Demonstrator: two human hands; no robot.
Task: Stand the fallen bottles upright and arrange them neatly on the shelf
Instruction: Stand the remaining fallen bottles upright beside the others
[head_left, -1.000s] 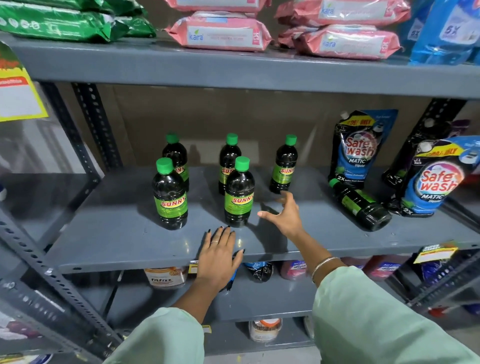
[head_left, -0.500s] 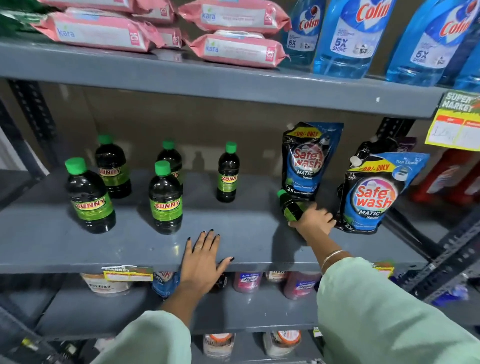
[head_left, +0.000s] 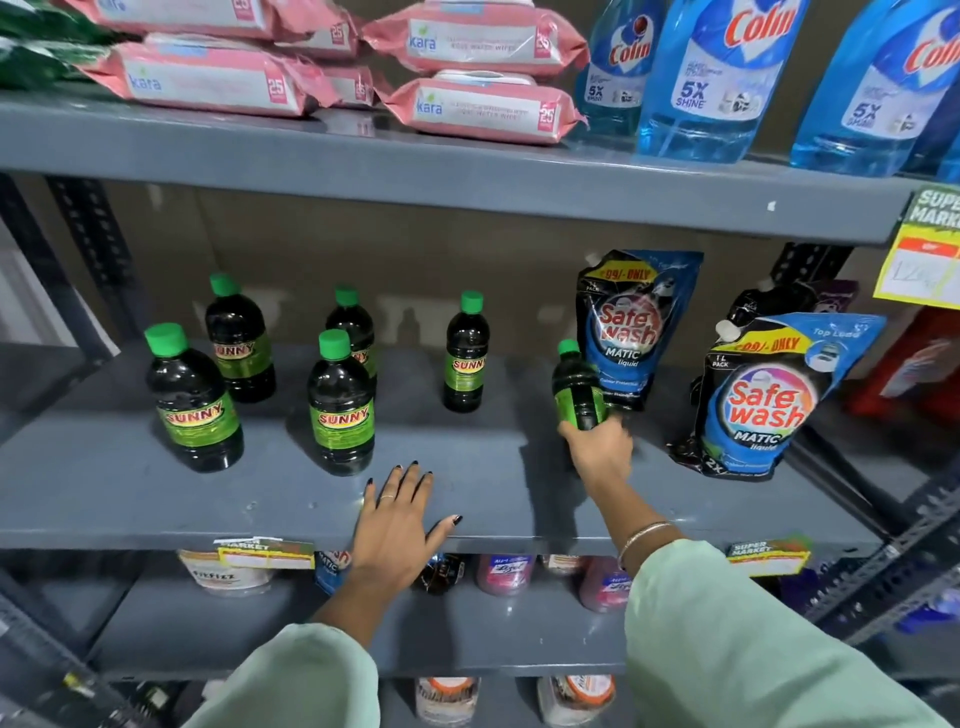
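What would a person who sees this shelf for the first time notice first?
Probably the right hand, which grips a green-capped bottle by its base, nearly upright, in front of a blue Safe wash pouch. Next, five Sunny bottles stand upright on the left part of the grey shelf, loosely spaced. The left hand lies flat on the shelf's front edge.

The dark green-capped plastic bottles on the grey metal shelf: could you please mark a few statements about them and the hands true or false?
1. The right hand grips a dark green-capped plastic bottle. True.
2. The left hand holds a bottle. False: it lies flat and open on the grey metal shelf.
3. Five other bottles stand upright. True.
4. The held bottle lies flat on its side. False: it is nearly upright, cap up.
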